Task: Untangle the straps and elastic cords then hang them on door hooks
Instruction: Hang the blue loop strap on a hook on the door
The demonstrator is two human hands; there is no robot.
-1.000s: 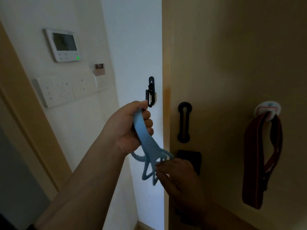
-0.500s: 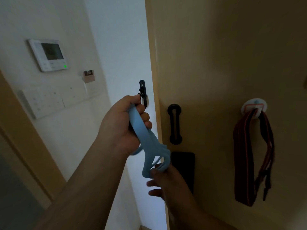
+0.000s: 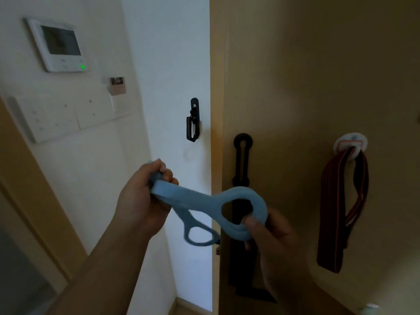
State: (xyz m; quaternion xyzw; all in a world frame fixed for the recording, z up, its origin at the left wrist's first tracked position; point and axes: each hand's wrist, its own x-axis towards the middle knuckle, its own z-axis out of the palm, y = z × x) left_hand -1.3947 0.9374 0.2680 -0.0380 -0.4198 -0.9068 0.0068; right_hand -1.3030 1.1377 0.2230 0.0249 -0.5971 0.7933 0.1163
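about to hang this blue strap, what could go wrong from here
The blue strap is pulled taut between the left hand and right hand; if either grip slips, it could snap back. Its lower loop dangles free and might twist again. The round door hook already holds the red strap, so adding another may crowd it.

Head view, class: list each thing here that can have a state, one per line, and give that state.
blue strap: unhung, stretched between both hands.
left hand: grips one end of the blue strap.
right hand: fingers pinch the strap's ring end.
red and black strap: hanging from the white hook on the door.
black strap: hanging on the door.
wall panel: green light on.
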